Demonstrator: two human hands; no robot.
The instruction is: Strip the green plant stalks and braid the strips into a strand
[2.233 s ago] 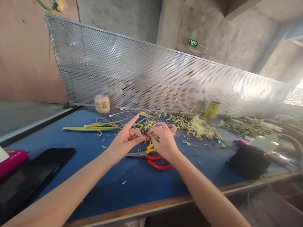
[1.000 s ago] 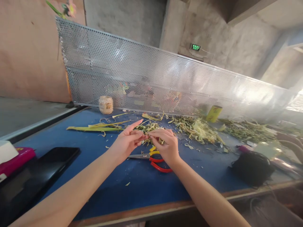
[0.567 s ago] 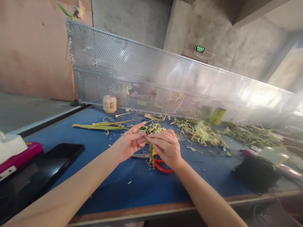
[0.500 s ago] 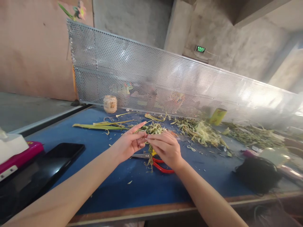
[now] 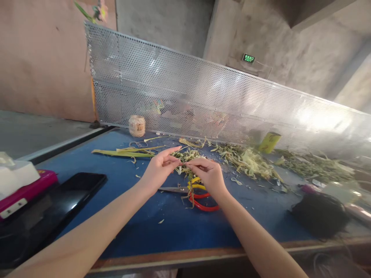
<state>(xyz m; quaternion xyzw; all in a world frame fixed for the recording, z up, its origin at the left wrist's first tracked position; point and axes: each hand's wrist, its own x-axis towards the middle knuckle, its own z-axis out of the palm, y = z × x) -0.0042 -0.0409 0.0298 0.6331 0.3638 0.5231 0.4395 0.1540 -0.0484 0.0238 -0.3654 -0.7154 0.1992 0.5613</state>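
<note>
From the head camera: left hand (image 5: 159, 170) and right hand (image 5: 212, 177) nearly meeting above the blue table (image 5: 162, 239), both in a thumb-and-finger pinch on something thin. Left index finger stretched out past the pinch, right fingers curled in closer. Exact bit between the fingertips too small to make out, but apparently the top end of a withered strand (image 5: 190, 190), with frayed ends dangling down in front of the scissors (image 5: 183, 190). Can't tell from here whether touching the handles or just hanging over them.

Scissors lying just below the hands, blades to the left, yellow-and-red handles to the right. Small leaf heap (image 5: 188, 155) right behind the fingertips, bigger pile of shredded leaves (image 5: 251, 162) farther right, long green leaves (image 5: 121, 153) off to the left.

As for doing this bit well: go light but steady on the pinch, since dry fibre probably splits under a hard tug. Best to anchor with the left thumb and leave the fine moves to the right. Worth holding both pinches close together too, for better control over a short length. Maybe lift those loose ends clear of the scissors handles, just to avoid snagging.
</note>
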